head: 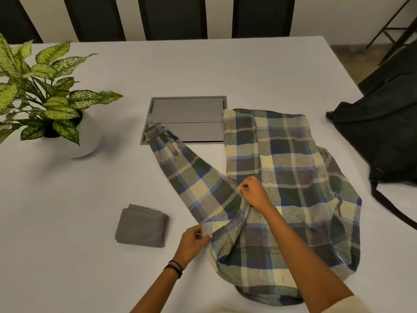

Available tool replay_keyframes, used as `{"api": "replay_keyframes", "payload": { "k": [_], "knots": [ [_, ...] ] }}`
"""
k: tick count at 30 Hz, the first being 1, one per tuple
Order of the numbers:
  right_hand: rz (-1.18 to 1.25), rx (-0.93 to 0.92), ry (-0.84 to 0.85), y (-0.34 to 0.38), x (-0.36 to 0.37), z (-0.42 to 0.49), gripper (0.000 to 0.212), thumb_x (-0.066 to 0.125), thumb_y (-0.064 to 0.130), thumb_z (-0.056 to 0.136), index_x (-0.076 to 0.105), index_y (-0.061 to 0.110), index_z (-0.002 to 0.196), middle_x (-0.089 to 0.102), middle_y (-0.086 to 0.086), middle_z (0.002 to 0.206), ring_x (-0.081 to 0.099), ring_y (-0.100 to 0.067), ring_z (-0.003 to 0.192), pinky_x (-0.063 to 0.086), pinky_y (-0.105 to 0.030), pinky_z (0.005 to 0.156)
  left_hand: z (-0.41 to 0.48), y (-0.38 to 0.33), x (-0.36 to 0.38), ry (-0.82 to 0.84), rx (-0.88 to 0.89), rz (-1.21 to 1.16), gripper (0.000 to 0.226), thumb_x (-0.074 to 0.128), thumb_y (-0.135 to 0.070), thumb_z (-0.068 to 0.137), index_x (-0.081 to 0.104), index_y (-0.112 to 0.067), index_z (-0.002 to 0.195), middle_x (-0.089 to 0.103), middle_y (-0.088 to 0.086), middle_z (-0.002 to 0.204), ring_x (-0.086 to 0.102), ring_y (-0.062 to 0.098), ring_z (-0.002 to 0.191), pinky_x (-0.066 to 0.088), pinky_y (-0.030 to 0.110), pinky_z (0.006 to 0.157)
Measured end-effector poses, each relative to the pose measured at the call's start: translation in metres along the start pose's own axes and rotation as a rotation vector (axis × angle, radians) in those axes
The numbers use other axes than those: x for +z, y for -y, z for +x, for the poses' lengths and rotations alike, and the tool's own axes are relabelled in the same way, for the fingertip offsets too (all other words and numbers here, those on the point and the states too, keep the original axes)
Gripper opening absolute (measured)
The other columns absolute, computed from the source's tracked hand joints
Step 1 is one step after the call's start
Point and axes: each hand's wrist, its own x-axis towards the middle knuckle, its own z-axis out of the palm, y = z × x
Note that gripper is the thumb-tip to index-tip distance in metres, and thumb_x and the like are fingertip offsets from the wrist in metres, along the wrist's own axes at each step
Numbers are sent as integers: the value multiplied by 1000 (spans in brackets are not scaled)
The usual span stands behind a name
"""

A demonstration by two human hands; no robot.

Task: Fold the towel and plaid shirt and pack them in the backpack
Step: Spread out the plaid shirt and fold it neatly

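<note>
Head view: shirt (282,177) spread centre right, one sleeve reaching up-left. Pinched at the shoulder seam by left hand (194,239), just above by right hand (255,193). Folded towel (141,227) lower left of centre; backpack (383,136) at right edge.

Table (67,222) bears shirt (282,166), towel (141,227), backpack (383,132), plant (45,91), grey tray (187,118).

- Your left hand (194,239) pinches a fold of the plaid shirt (293,159) between thumb and fingertips, the back of the hand turned up.
- Your left forearm rises from the bottom edge, bare, with dark bands (173,266) round the wrist.
- Your right hand (252,193) lies farther out, fingers curled, pinching the same cloth.
- Your right forearm reaches in from the lower right, a pale sleeve (352,306) at its elbow end.
</note>
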Motion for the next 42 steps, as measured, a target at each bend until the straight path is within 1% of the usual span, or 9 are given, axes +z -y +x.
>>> {"api": "replay_keyframes", "payload": {
  "k": [3, 8, 12, 18, 25, 28, 34, 39, 42],
  "knots": [
    [8, 38, 9, -7, -6, 0, 19, 56, 10, 89, 67, 1, 100, 53, -16, 116, 46, -27, 115, 37, -38, 102, -11, -8, 1, 71, 78, -48, 41, 68, -38, 81, 64, -3, 101, 65, 18, 98, 59, 29, 87, 51, 36, 76],
    [17, 121, 56, -19, -20, 2, 18, 57, 15, 89, 68, 6, 100, 51, -16, 123, 41, -29, 123, 35, -37, 100, -24, -25, 16, 146, 174, 2, 30, 65, -29, 85, 59, -2, 96, 58, 17, 90, 51, 12, 78, 43, 16, 69],
    [100, 126, 72, -23, -35, -4, 18, 55, 5, 88, 69, -4, 95, 64, -21, 104, 57, -32, 100, 41, -30, 74, -32, -43, 33, 188, 270, 114, 21, 61, -27, 88, 56, -12, 102, 56, 4, 99, 52, 12, 88, 43, 8, 74],
    [171, 170, 158, -41, -49, -13, 27, 54, 2, 89, 64, 12, 66, 60, -7, 82, 60, -32, 86, 46, -37, 74, -36, -58, 62, 256, 402, 269, 26, 64, -28, 86, 60, -4, 95, 61, 6, 90, 58, 15, 82, 47, 24, 74],
    [159, 234, 173, -66, -55, -19, 21, 52, 6, 90, 61, 7, 71, 54, -14, 131, 54, -30, 114, 41, -32, 88, -40, -63, 93, 241, 443, 334, 23, 57, -25, 89, 56, -3, 96, 61, 11, 94, 56, 19, 81, 46, 24, 71],
    [170, 253, 170, -76, -52, -17, 25, 52, 6, 89, 60, 14, 67, 59, -13, 111, 53, -22, 98, 37, -28, 80, -40, -66, 104, 272, 463, 366, 24, 56, -24, 91, 55, -2, 99, 60, 13, 98, 52, 16, 83, 44, 24, 73],
    [140, 309, 156, -90, -45, -22, 21, 51, 1, 90, 59, -11, 75, 48, -8, 67, 40, -14, 56, 38, -26, 60, -34, -58, 124, 348, 474, 438, 21, 54, -22, 91, 53, -5, 101, 59, 13, 100, 50, 17, 82, 42, 29, 73],
    [146, 328, 104, -93, -36, -28, 19, 51, 2, 90, 63, -12, 97, 63, -26, 99, 59, -37, 96, 47, -38, 80, -32, -45, 133, 402, 424, 455, 21, 53, -20, 91, 50, -5, 106, 58, 15, 102, 51, 19, 84, 46, 35, 79],
    [152, 325, 71, -95, -33, -32, 19, 51, 2, 91, 64, -8, 102, 63, -22, 105, 58, -34, 100, 45, -35, 81, -33, -40, 138, 425, 422, 440, 20, 53, -18, 91, 50, -5, 106, 58, 15, 101, 52, 21, 84, 46, 30, 77]
  ]
}}
